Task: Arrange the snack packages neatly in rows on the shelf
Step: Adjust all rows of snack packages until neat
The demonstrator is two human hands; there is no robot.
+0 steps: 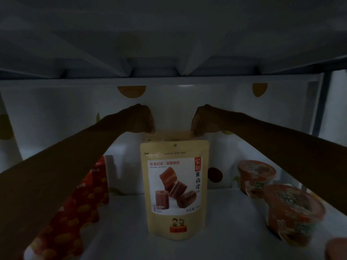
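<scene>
1. On the dim white shelf (216, 231), a beige stand-up snack pouch (174, 190) with a picture of brown rolls stands upright in the middle.
2. Directly behind it, only the top strip of a second beige pouch (169, 136) shows.
3. The left hand (139, 119) and right hand (203, 120) pinch its 2 top corners.
4. Red printed snack bags (78, 203) stand at the left.
5. 2 orange-red lidded cups (294, 212) sit at the right.

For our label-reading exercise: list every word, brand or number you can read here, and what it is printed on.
"公社": red box on the front pouch.
"果丹皮": black, vertical, same pouch.
"鲜果打浆·软糯酸甜": red line above its picture, slightly blurred.
Pouch small print, red bags, noodle cups: too blurred to read.
Rear pouch: no readable text.
</scene>
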